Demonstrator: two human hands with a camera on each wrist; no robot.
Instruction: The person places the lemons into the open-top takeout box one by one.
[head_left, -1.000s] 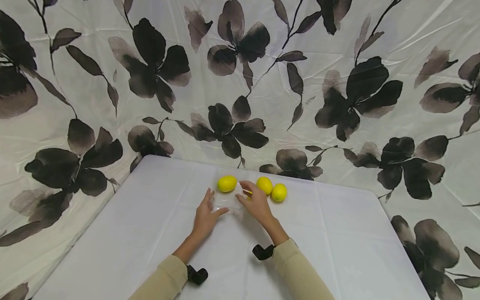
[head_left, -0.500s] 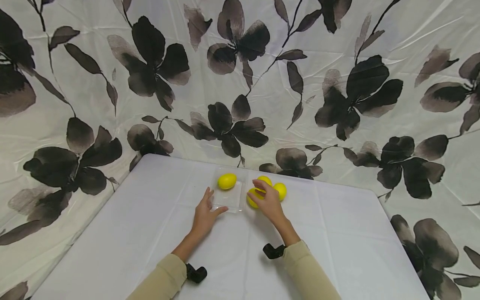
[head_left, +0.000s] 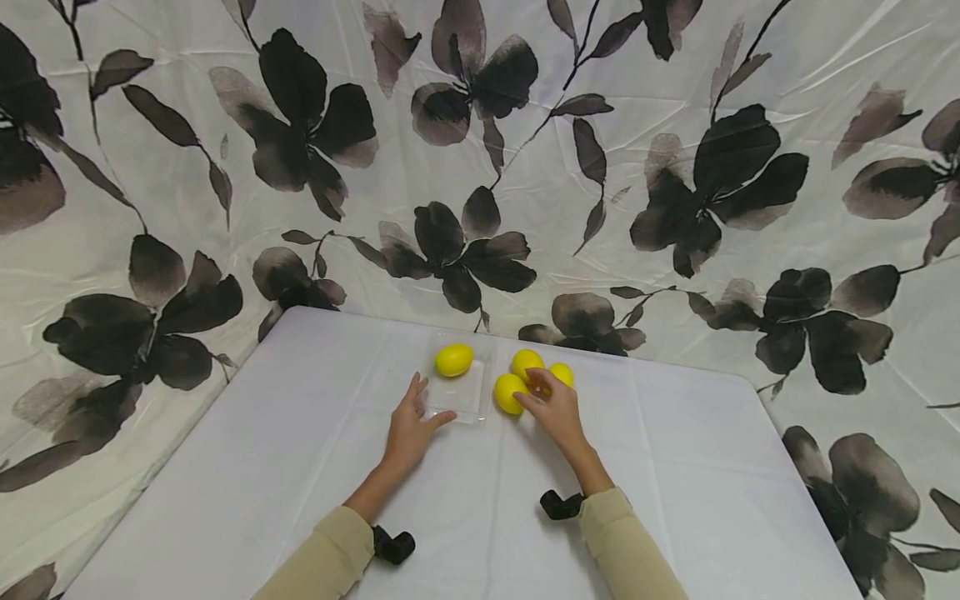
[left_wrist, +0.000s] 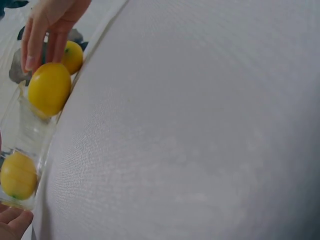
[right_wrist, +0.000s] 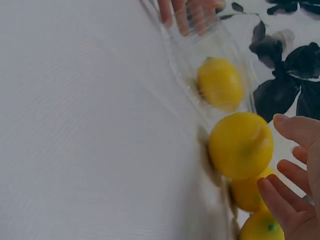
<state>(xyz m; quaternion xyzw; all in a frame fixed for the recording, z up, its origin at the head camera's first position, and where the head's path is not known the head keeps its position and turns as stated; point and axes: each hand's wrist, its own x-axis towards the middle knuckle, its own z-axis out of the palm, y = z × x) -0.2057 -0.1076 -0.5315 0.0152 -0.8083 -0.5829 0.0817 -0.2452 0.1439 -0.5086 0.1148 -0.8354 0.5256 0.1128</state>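
Observation:
A clear plastic box [head_left: 463,407] lies near the table's far edge, with one yellow lemon [head_left: 454,360] in its far part. My left hand [head_left: 407,429] rests against the box's near left corner, its fingers along the side and the thumb stretched along the near edge. To the right of the box lie a front lemon [head_left: 510,393], a back lemon [head_left: 527,363] and a right lemon [head_left: 562,375]. Over these reaches my right hand [head_left: 553,407], thumb and fingers apart; it partly hides the right lemon. In the right wrist view, a gap shows between its thumb and the nearest lemon [right_wrist: 241,145].
A white cloth covers the table [head_left: 337,467], whose far edge runs just behind the box and the lemons. A floral curtain [head_left: 465,167] hangs behind it. Each wrist carries a black camera, such as the left wrist camera [head_left: 393,546].
My right hand has moved right, from beside the box across the front lemon towards the right lemon, uncovering the front one. My left hand and the box have stayed in place.

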